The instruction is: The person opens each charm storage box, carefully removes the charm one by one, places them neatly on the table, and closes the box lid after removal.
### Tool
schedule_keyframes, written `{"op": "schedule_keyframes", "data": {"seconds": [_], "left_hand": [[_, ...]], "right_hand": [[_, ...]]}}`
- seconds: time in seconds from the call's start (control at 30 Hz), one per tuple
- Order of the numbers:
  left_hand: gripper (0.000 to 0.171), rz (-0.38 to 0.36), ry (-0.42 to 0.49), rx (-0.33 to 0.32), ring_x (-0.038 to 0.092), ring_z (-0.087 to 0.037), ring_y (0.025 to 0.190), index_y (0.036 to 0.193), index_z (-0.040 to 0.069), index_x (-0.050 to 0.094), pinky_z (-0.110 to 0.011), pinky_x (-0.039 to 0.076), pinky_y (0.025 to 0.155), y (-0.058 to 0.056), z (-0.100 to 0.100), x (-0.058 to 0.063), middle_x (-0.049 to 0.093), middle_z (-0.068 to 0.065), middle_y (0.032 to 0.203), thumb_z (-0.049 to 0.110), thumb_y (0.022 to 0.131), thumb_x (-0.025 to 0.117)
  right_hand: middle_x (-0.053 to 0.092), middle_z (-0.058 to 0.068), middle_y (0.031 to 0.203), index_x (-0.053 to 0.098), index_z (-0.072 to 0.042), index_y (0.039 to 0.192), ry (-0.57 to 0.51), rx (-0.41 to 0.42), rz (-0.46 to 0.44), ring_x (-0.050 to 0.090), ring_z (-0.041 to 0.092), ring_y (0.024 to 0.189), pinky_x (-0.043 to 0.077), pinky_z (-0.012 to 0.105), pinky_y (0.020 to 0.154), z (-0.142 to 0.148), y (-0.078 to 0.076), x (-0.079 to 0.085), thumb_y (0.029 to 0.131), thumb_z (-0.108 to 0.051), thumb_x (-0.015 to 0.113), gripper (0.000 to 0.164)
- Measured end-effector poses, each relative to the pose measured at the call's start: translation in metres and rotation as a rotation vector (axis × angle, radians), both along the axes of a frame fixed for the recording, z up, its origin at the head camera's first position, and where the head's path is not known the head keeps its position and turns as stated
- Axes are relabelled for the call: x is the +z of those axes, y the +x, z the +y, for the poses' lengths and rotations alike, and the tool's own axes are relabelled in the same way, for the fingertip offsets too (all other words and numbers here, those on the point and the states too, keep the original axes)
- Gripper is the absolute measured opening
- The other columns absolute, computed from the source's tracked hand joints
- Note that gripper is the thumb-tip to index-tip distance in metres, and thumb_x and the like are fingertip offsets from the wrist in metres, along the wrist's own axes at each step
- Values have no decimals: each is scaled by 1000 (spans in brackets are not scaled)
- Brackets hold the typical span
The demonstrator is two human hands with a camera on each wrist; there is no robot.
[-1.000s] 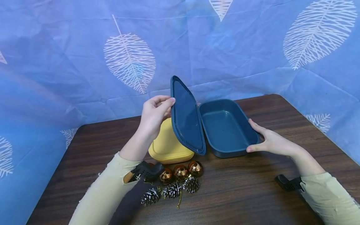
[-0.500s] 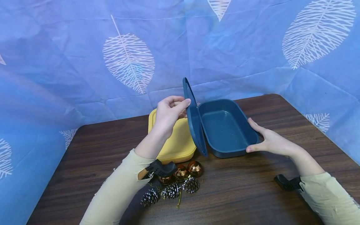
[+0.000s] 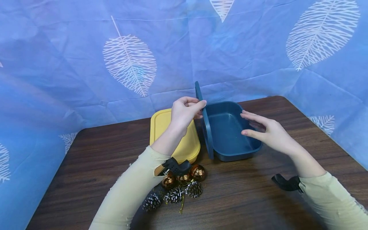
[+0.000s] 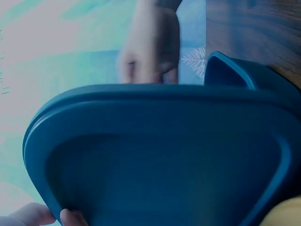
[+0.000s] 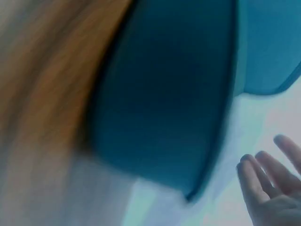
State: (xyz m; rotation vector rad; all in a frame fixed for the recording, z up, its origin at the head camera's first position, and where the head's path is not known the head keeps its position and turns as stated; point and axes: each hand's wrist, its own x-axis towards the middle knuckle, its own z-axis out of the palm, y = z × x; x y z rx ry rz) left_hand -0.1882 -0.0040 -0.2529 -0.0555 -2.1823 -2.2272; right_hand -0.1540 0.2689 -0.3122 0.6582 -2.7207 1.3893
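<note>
My left hand (image 3: 185, 115) pinches the edge of a dark blue lid (image 3: 207, 131), which stands nearly upright along the left side of a matching blue food container (image 3: 230, 132). In the left wrist view the lid (image 4: 164, 155) fills most of the picture, with thumb and finger at its lower left edge. My right hand (image 3: 268, 131) hovers over the container's right side, fingers spread and holding nothing. The container's inside shows bare. Seen from the right wrist, the right hand's fingers (image 5: 273, 176) are apart from the container's wall (image 5: 164, 94).
A yellow lidded container (image 3: 184, 147) sits left of the blue one, partly behind my left arm. In front lie several shiny copper baubles (image 3: 198, 172) and frosted pine cones (image 3: 173, 195). The dark wooden table (image 3: 244, 191) ends at a blue leaf-print cloth (image 3: 172, 48).
The lid has swung rightward from leaning left to almost upright, carried by my left hand. My right hand has let go of the container's right corner and risen leftward over it.
</note>
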Motion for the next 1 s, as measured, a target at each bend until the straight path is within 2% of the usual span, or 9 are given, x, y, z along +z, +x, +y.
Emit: {"op": "schedule_keyframes", "data": {"seconds": [0.1,0.23,0.3,0.37,0.53,0.7,0.83,1.0], "left_hand": [[25,11,-38,6,63,-17,58,102,0,64,-33,56,65,-1,10,0,70,-11,81,13,83,75],[26,24,-124,28,66,-20,57,100,2,65,-31,56,68,0,21,0,69,-7,77,17,83,76],[27,26,-161,40,66,-21,58,100,3,65,-30,55,69,0,24,0,68,-5,75,19,82,77],[28,32,-180,45,67,-21,58,100,4,65,-30,55,69,0,27,-1,68,-5,75,20,82,77],[28,42,-184,42,67,-20,58,100,3,64,-29,55,67,-1,34,-5,68,-4,73,20,82,77],[31,48,-191,21,66,-17,59,104,2,64,-29,55,70,-3,42,-10,68,-3,72,21,83,77],[35,38,-171,-18,67,-17,65,111,2,64,-30,54,76,-6,46,-13,68,-2,76,20,84,76],[37,24,-139,-81,68,-19,72,118,2,61,-32,53,82,-11,41,-19,67,-5,82,17,86,73]], "right_hand": [[53,10,137,52,-12,138,-144,27,0,60,11,112,49,21,86,-15,6,11,97,-17,58,42],[62,19,120,58,0,126,-271,98,-45,67,18,98,54,35,79,-41,17,20,99,-16,54,32],[65,17,113,61,1,118,-288,79,-75,69,21,92,55,39,75,-54,23,23,97,-20,58,30],[68,13,104,63,-2,114,-256,21,-85,70,20,85,56,37,74,-65,29,26,93,-26,64,32],[73,3,87,65,-8,108,-90,-135,8,69,11,70,55,31,67,-78,40,30,87,-36,71,35],[72,4,88,66,-9,101,-13,-233,125,70,14,76,54,33,65,-81,46,29,88,-32,70,27],[71,7,90,66,-8,99,-25,-311,165,70,17,77,54,30,61,-78,45,28,89,-26,69,21],[70,11,89,63,-4,102,-111,-353,73,68,9,67,54,24,60,-63,42,25,91,-27,66,26]]}}
